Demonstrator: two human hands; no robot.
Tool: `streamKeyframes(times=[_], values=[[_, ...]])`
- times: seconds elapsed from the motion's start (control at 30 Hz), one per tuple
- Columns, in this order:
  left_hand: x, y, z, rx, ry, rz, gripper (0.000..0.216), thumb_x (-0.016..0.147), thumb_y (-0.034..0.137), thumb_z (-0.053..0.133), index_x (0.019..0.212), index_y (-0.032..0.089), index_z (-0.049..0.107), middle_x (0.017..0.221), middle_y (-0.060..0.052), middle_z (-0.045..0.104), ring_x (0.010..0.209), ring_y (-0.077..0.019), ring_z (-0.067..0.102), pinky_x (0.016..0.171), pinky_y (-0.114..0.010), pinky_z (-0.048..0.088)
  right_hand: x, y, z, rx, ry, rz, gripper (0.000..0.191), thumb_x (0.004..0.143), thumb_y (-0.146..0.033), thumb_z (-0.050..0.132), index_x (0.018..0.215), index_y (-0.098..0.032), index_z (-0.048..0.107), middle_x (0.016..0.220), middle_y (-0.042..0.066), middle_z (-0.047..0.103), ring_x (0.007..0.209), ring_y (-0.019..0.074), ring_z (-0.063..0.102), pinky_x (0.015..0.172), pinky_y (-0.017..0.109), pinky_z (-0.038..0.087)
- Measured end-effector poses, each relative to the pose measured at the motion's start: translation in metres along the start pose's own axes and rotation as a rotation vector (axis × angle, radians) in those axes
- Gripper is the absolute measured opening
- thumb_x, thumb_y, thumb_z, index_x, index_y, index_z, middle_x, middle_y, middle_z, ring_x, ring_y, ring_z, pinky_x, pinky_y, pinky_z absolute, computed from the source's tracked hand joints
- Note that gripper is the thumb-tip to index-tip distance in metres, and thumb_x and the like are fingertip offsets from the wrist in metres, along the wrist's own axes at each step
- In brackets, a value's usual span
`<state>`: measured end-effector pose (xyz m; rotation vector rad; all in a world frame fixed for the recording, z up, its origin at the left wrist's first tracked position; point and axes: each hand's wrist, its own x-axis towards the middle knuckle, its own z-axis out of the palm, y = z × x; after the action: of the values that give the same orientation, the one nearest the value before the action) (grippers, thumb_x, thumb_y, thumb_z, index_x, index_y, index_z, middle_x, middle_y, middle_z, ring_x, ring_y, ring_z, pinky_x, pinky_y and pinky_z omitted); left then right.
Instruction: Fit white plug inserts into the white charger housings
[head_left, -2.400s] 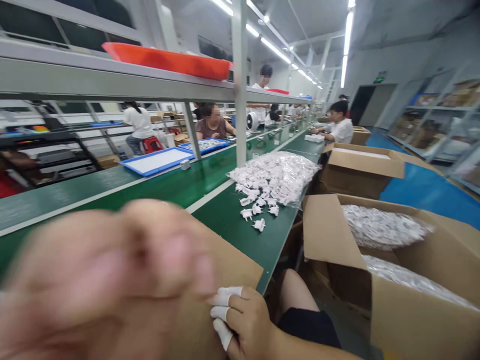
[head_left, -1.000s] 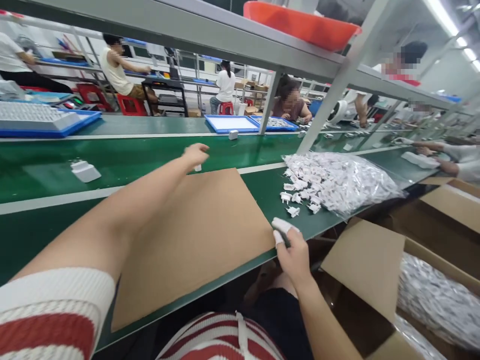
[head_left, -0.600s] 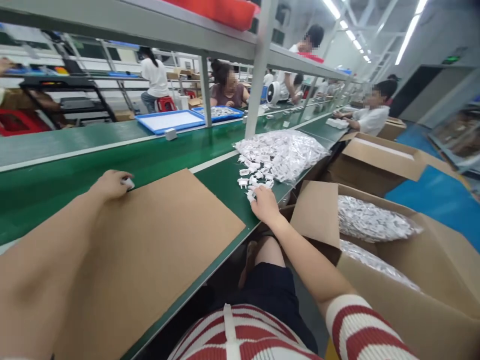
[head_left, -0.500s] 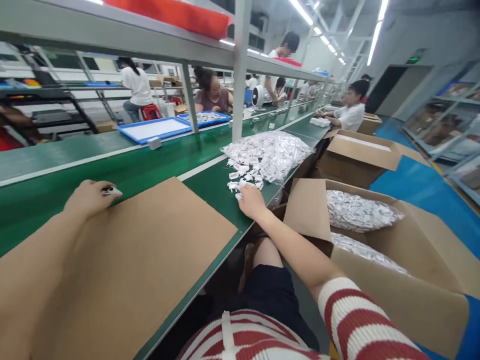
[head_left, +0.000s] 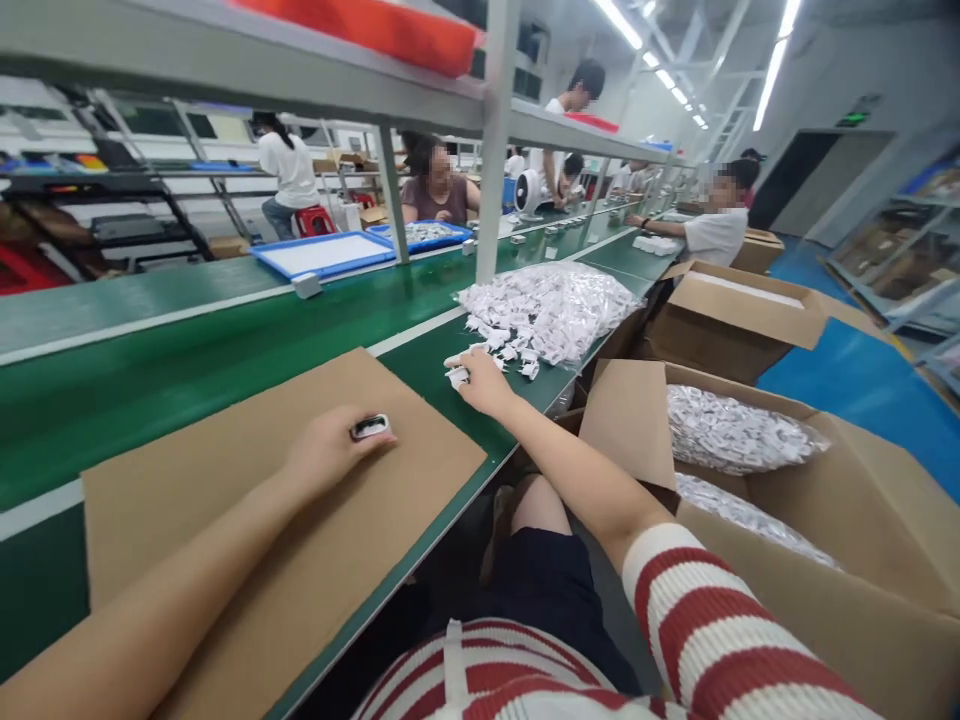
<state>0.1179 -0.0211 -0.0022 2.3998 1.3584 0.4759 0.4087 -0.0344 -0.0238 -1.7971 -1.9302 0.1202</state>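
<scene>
My left hand (head_left: 335,447) is closed around a small white plastic housing (head_left: 373,428) with a dark opening in its end. It is above the brown cardboard sheet (head_left: 247,520) on the bench. Farther right, the fingers of my right hand (head_left: 482,383) are closed on a small white plastic part (head_left: 457,377), at the near edge of the loose parts. Just beyond lies a clear plastic bag (head_left: 577,305) spilling a heap of similar white parts (head_left: 517,340) onto the green bench top (head_left: 420,375).
Open cardboard boxes (head_left: 720,560) holding bagged white parts (head_left: 739,430) stand to my right. Blue trays (head_left: 322,255) and a small white block (head_left: 306,285) lie across the green line. A metal post (head_left: 495,150) rises behind the bag. Other people sit along the bench.
My left hand has moved right, from the cardboard's far edge to over its middle, with the white housing. My right hand has drawn slightly left from the heap with a white part.
</scene>
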Motion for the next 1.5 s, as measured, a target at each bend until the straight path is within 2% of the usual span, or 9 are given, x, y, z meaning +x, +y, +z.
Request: streamKeyframes(times=[0.13,0.2,0.33,0.53,0.7,0.8,0.93,1.13,1.5], values=[[-0.006,-0.012,0.021,-0.247,0.052,-0.018,0.056,0.079,0.067,0.074,0.116,0.025,0.075,0.110,-0.006,0.075,0.096,-0.0302,0.069,0.082,-0.038,0.054,-0.022,-0.016,0.018,0.503,0.068,-0.128,0.064,0.076,-0.006,0.059,0.138,-0.022,0.059,0.123,0.009,0.059,0.111,0.0208,0.064,0.088,0.033,0.059],[-0.010,-0.015,0.028,-0.341,0.059,-0.029,0.059,0.079,0.065,0.076,0.123,0.025,0.073,0.115,-0.007,0.075,0.096,-0.0290,0.070,0.084,-0.037,0.056,-0.032,-0.026,0.024,0.567,0.064,-0.148,0.059,0.073,-0.006,0.059,0.130,-0.021,0.063,0.119,0.008,0.058,0.100,0.0177,0.065,0.083,0.032,0.060],[-0.016,-0.014,0.034,-0.353,0.056,-0.019,0.056,0.084,0.059,0.073,0.129,0.024,0.070,0.113,-0.007,0.075,0.089,-0.0261,0.069,0.080,-0.036,0.055,-0.043,-0.041,0.027,0.548,-0.044,-0.147,0.037,0.077,-0.005,0.056,0.108,-0.019,0.070,0.108,0.005,0.064,0.087,0.0139,0.067,0.082,0.030,0.058],[-0.018,-0.014,0.035,-0.395,0.059,0.022,0.047,0.088,0.052,0.071,0.126,0.025,0.070,0.109,-0.005,0.074,0.082,-0.0219,0.066,0.073,-0.033,0.053,-0.044,-0.047,0.014,0.300,0.025,-0.199,0.037,0.086,-0.005,0.052,0.110,-0.020,0.075,0.104,0.007,0.071,0.106,0.0223,0.066,0.103,0.041,0.050],[-0.017,-0.017,0.038,-0.480,0.069,0.008,0.045,0.086,0.051,0.074,0.124,0.026,0.071,0.106,-0.005,0.074,0.082,-0.0214,0.066,0.073,-0.032,0.053,-0.043,-0.045,0.017,0.436,-0.037,-0.157,0.050,0.087,-0.009,0.053,0.135,-0.019,0.064,0.120,0.010,0.068,0.107,0.0197,0.068,0.093,0.034,0.056],[-0.017,-0.017,0.039,-0.505,0.053,0.003,0.044,0.087,0.052,0.074,0.123,0.026,0.071,0.097,-0.004,0.073,0.073,-0.0192,0.062,0.066,-0.031,0.050,-0.039,-0.046,0.026,0.517,-0.136,-0.061,0.035,0.085,-0.015,0.064,0.119,-0.019,0.070,0.109,0.007,0.074,0.095,0.0186,0.071,0.087,0.033,0.058],[-0.017,-0.018,0.039,-0.547,0.022,-0.005,0.045,0.086,0.051,0.076,0.124,0.027,0.071,0.087,-0.002,0.070,0.068,-0.0177,0.058,0.060,-0.028,0.046,-0.031,-0.062,0.023,0.508,0.016,-0.068,0.019,0.088,-0.023,0.067,0.105,-0.023,0.074,0.102,0.003,0.075,0.089,0.0175,0.070,0.078,0.030,0.057],[-0.017,-0.017,0.038,-0.538,0.024,0.020,0.041,0.087,0.052,0.075,0.116,0.023,0.071,0.072,0.001,0.059,0.062,-0.0160,0.050,0.056,-0.028,0.039,-0.025,-0.092,0.007,0.393,0.051,-0.284,0.032,0.087,-0.011,0.058,0.113,-0.025,0.072,0.114,0.003,0.075,0.109,0.0222,0.066,0.093,0.035,0.055],[-0.016,-0.020,0.039,-0.545,0.026,0.055,0.043,0.088,0.052,0.074,0.120,0.023,0.071,0.079,-0.001,0.065,0.065,-0.0162,0.052,0.058,-0.028,0.041,-0.029,-0.097,0.021,0.281,-0.034,-0.301,0.041,0.078,-0.003,0.048,0.109,-0.021,0.069,0.113,0.007,0.072,0.111,0.0244,0.064,0.097,0.037,0.052]])
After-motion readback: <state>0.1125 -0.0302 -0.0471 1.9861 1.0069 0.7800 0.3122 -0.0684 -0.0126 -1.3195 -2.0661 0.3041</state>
